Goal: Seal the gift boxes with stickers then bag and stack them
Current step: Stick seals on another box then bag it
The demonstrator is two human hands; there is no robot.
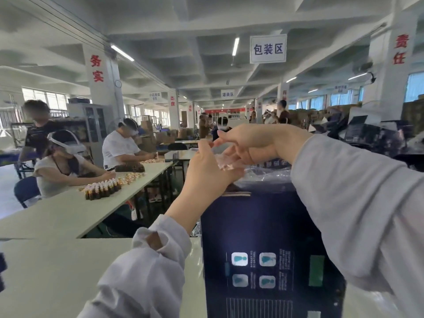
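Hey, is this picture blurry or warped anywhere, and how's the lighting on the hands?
Head view, throughout: the wide lens leans the pillar and stretches the edges; ceiling tubes give even light, no hard shadows; the left hand and right hand are sharp enough, but the clear film they pinch is see-through and smeared; print on the dark blue box is soft.

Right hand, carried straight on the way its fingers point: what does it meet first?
Likely the left hand: the right hand points leftward at it, with only the clear film both seem to pinch between them. Depth is unclear from one view.
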